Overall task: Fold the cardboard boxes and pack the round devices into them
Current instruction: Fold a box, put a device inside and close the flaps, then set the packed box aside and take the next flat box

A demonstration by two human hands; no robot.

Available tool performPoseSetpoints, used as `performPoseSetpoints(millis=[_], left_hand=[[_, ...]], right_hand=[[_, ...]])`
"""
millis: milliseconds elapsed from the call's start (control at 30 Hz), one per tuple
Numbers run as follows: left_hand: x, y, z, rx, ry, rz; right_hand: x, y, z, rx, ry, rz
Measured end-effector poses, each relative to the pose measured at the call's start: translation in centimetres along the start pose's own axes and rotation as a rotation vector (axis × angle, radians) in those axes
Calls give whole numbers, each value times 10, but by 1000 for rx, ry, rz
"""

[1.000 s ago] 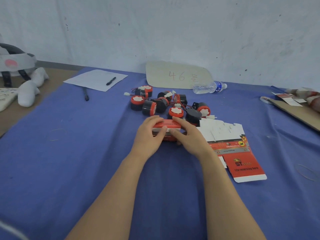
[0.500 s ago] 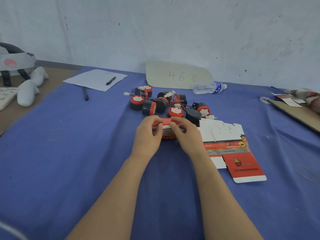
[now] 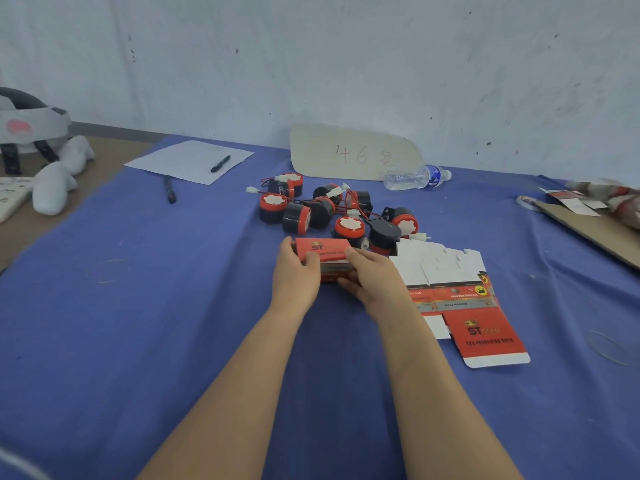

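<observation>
While the red box (image 3: 323,258) is kept near the middle of the blue cloth (image 3: 138,306), it is gripped at both ends. The left hand (image 3: 294,277) is curled round its nine o'clock end, with the thumb laid over the top face. The right hand (image 3: 375,284) is curled round its three o'clock end, with fingers spread over the top and front. The printed top face is turned up towards the camera. Whether the box rests on the cloth or is lifted off it cannot be told, and its inside is hidden.

From the box, the round devices (image 3: 311,213) are found at twelve o'clock, heaped close together just beyond the fingertips, with black bodies, red caps and red wires tangled among white plugs. At four o'clock the flat box blanks (image 3: 460,296) are laid in an overlapping stack just beside the right hand.

Farther off at one o'clock a beige card (image 3: 353,154) marked "46" is propped at the wall, and a plastic bottle (image 3: 415,176) is laid on its side near it. At eleven o'clock a sheet of paper (image 3: 180,161) is spread with a pen (image 3: 220,163) on it, and a second pen (image 3: 169,190) is laid at its near edge. At two o'clock a brown cardboard sheet (image 3: 595,233) is seen at the cloth's edge.
</observation>
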State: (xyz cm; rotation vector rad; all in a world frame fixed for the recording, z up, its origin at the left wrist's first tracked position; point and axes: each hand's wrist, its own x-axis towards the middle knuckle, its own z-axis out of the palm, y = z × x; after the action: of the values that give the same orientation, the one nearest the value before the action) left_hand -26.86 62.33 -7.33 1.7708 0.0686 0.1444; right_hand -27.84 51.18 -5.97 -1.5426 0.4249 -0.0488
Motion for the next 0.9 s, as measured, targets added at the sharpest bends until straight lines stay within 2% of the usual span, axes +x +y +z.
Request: performPoseSetpoints(millis=[133, 300, 400, 500, 567, 700, 800, 900], left_hand=[[3, -3, 1, 66, 3, -42], [6, -1, 8, 141, 29, -82], [0, 7, 8, 62, 31, -130], [-18, 21, 8, -89, 28, -31], [-33, 36, 12, -266, 13, 60], [-76, 85, 38, -484, -149, 168], [-122, 139, 88, -565, -327, 230], [-190, 189, 152, -606, -572, 239]], right_hand=[[1, 1, 6, 0, 33, 52], [-1, -4, 20, 31, 61, 29], [-16, -2, 27, 48, 89, -7], [-37, -4, 22, 209, 16, -44], [-49, -16, 10, 277, 37, -148], [-86, -46, -49, 261, 347, -426], [-127, -64, -122, 297, 614, -507], [-181, -73, -208, 306, 894, -573]])
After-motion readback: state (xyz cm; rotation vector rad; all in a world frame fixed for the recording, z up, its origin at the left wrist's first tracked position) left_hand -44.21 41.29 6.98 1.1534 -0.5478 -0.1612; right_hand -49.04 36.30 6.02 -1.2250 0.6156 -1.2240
